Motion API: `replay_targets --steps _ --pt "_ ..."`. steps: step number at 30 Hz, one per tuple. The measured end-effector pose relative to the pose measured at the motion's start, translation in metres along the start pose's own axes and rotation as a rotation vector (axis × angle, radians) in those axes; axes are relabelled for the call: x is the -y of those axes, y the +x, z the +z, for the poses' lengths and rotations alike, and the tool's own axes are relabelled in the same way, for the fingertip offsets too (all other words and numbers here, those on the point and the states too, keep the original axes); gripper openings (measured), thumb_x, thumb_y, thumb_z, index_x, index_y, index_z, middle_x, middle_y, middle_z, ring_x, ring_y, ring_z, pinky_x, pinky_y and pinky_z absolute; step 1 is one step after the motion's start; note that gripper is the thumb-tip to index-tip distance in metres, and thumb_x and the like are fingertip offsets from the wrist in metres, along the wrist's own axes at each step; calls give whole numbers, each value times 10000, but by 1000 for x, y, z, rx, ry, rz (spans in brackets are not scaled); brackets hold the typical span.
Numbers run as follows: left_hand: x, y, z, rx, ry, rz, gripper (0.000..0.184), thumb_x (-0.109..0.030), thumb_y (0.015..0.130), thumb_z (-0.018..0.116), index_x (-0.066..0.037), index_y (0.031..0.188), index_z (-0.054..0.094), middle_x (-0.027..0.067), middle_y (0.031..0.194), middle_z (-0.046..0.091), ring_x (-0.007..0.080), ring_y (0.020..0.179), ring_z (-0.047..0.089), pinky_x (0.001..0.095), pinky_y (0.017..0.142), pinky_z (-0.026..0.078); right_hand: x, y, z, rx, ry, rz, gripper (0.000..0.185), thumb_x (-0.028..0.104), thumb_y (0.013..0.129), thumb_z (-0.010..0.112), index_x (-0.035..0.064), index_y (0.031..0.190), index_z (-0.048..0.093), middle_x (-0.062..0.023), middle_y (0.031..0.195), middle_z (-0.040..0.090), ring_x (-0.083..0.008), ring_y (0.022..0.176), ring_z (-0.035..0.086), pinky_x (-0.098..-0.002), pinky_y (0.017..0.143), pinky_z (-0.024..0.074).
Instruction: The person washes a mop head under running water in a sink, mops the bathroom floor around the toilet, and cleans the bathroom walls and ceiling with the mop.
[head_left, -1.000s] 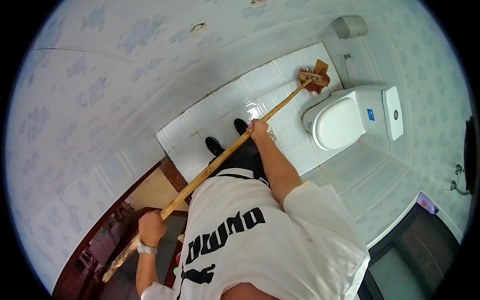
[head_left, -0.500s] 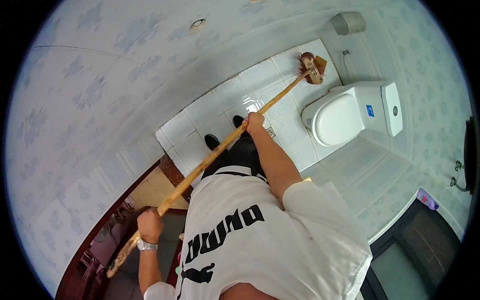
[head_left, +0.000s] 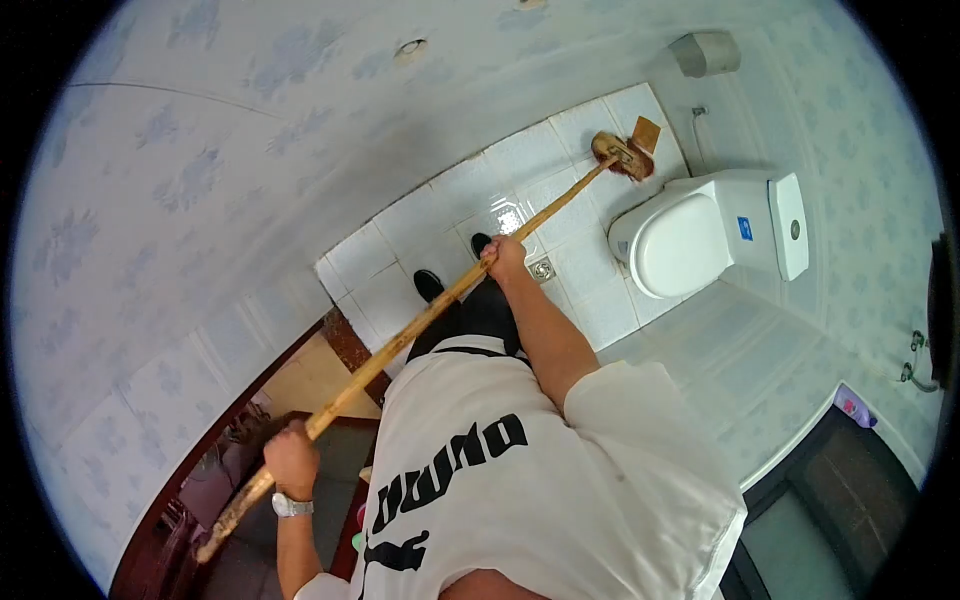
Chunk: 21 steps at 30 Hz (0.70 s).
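Note:
A long wooden-handled mop runs diagonally across my body from lower left to upper right. My left hand, with a silver watch at the wrist, is wrapped around the handle near its rough lower end. Further up the pole, my right hand is closed around it in front of my legs. The shaggy reddish-brown and tan mop head rests on the white floor tiles near the far corner. Beside it is a flat brown piece whose kind I cannot make out.
A white toilet stands right of the mop head. A floor drain lies near my black shoes. Patterned walls close in around the tiles. A purple bottle sits on a ledge at right; a metal paper holder hangs above.
The mop head has turned and shifted slightly toward the toilet, uncovering more of the flat brown piece. My left hand has moved slightly down and left with the handle.

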<state>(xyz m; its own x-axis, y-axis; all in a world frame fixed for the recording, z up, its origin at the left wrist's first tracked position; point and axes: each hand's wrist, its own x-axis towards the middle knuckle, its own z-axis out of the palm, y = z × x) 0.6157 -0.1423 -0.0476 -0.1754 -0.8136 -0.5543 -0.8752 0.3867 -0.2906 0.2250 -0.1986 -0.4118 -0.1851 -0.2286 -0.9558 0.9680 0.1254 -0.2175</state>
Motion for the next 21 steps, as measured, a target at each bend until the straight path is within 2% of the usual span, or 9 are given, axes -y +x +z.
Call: replay_targets --steps 1,2,4,8,10,12,15,18,21 --pt "2 -1 6 -260 184 36 123 -15 742 589 -83 676 512 108 594 542 257 603 610 365 523 469 -2 11 -9 237 250 95 10 -12 829 505 -11 820 510 -76 645 450 -184 482 431 -341 415 380" --pt "8 2 8 -352 208 62 130 -30 753 592 -83 664 513 105 580 541 252 593 609 368 506 465 -9 19 -19 227 254 97 10 -12 829 505 -11 820 510 -76 645 450 -184 482 431 -341 415 380" --pt "10 10 18 -162 110 40 114 -27 755 584 -71 672 520 110 583 539 256 584 606 371 492 458 0 1 0 -53 44 -38 18 -30 823 513 -15 816 507 -89 647 454 -189 478 440 -345 414 384" --pt "21 13 14 213 -152 319 98 -39 747 588 -63 674 528 117 582 539 263 589 608 382 498 460 0 9 -9 -99 -187 -116 51 -36 814 544 -10 819 501 -109 636 461 -202 471 464 -377 409 397" --pt "9 5 13 -128 19 30 96 -52 734 598 -60 684 517 116 587 531 278 578 596 411 501 455 0 15 -11 -53 -55 -50 44 -31 823 529 -1 816 497 -107 616 452 -205 466 458 -380 408 400" --pt "15 11 12 -446 136 109 114 -69 735 607 -69 707 496 102 597 512 296 529 560 432 504 452 5 12 -18 397 395 27 33 -26 836 499 -5 813 489 -100 601 449 -209 456 456 -370 408 405" --pt "12 15 27 -262 117 5 118 -81 734 613 -73 702 500 99 589 514 292 524 560 415 501 455 18 -1 3 55 57 -43 65 -25 842 469 6 785 466 -78 595 410 -196 467 423 -352 424 390" --pt "14 7 21 33 -118 313 117 -74 746 598 -80 686 498 92 582 517 279 526 565 399 494 455 19 -14 4 -234 -310 -131 85 -16 854 428 3 777 456 -83 592 382 -194 485 414 -354 450 399" --pt "7 1 21 -238 190 22 145 -48 778 562 -95 663 488 73 584 513 244 531 556 379 514 448 12 -7 -2 190 214 30 191 -17 803 488 82 651 428 -29 571 366 -162 452 367 -311 419 343"
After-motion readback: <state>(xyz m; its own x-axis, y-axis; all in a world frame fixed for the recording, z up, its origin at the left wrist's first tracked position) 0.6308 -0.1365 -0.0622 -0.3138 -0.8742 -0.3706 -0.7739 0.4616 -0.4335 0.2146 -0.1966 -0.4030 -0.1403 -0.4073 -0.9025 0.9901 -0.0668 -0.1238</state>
